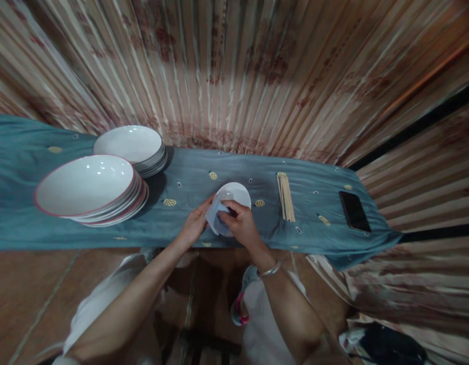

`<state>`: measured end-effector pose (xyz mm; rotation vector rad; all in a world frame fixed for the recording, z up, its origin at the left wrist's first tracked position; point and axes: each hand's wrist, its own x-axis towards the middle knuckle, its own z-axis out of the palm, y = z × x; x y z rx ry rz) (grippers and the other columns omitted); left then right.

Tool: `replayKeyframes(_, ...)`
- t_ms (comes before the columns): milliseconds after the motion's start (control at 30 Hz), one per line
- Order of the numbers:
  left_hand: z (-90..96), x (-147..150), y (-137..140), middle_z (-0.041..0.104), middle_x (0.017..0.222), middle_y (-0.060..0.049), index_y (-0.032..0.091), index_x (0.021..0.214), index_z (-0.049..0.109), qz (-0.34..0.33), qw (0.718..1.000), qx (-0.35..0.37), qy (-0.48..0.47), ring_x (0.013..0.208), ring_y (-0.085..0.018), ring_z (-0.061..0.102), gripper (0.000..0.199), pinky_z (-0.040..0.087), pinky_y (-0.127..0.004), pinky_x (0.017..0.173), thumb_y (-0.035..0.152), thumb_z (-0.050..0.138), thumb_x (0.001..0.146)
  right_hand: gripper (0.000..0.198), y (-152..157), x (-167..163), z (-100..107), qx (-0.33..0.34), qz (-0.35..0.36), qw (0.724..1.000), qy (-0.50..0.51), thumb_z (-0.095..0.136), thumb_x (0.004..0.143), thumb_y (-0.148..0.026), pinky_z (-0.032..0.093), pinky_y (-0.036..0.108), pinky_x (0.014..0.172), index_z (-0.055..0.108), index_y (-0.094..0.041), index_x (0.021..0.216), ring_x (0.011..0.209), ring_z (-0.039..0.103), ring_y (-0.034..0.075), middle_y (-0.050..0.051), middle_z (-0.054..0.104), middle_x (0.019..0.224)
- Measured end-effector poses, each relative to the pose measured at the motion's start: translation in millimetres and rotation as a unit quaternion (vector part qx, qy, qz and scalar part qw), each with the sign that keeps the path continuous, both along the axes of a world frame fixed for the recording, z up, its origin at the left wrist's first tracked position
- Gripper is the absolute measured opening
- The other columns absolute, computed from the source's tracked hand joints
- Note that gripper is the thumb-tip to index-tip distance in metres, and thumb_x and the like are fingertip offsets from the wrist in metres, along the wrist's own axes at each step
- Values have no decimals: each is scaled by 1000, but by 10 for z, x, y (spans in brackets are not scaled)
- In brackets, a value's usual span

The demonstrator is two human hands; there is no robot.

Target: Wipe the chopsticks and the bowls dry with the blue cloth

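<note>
A small white bowl (240, 191) is held tilted over the front of the cloth-covered table. My left hand (196, 221) grips its left side, with part of the fingers hidden behind the bowl and cloth. Inside the bowl, my right hand (240, 220) pinches a pale blue cloth (215, 215) and presses it against the inner wall. Some of the cloth hangs over the rim on the left. A bracelet circles my right wrist.
Left on the teal tablecloth (192, 172) stand a stack of red-rimmed bowls (85, 185) and a stack of dark-rimmed bowls (130, 142). Chopsticks (286, 197) and a black phone (355, 210) lie to the right. A pleated curtain (234, 76) hangs behind.
</note>
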<state>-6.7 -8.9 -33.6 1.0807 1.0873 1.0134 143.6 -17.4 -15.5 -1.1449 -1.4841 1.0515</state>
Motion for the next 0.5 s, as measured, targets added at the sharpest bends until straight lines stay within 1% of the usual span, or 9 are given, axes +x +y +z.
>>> replayKeyframes(67,26,0,-15,74,109,-8,16,135,57,-12,999,-37,-2,98,-26,69,69,57,-32,79,53,65,78,16,62,-16,4,5,-18,1000,11,59,76,-31,49,25,70,67,-19,82,69,58,14,0,65,77)
replayKeyframes(167,53,-1,-30,75,102,-9,14,136,55,-11,998,-63,-1,89,-23,70,76,58,-32,76,55,69,74,16,144,-24,4,9,-46,999,11,59,76,-33,47,24,68,66,-19,81,67,56,13,-1,62,74)
replayKeyframes(300,75,4,-36,76,101,-7,16,136,55,1,998,-70,1,88,-21,70,74,58,-31,76,52,71,74,17,221,-4,19,12,-70,997,-16,60,78,-37,44,22,63,65,-20,78,64,52,12,-3,59,70)
replayKeyframes(367,84,10,-38,75,103,-7,17,137,55,3,998,-70,0,89,-21,70,75,58,-31,75,53,71,73,17,255,20,32,18,-83,996,-28,60,78,-36,44,23,64,65,-20,77,65,53,12,-3,60,71)
replayKeyframes(500,101,18,-47,74,111,-7,21,137,55,-2,998,-60,-5,93,-22,70,77,58,-31,76,56,71,71,19,334,93,30,24,-114,992,-52,59,78,-34,45,24,68,69,-20,86,69,56,14,-1,66,78)
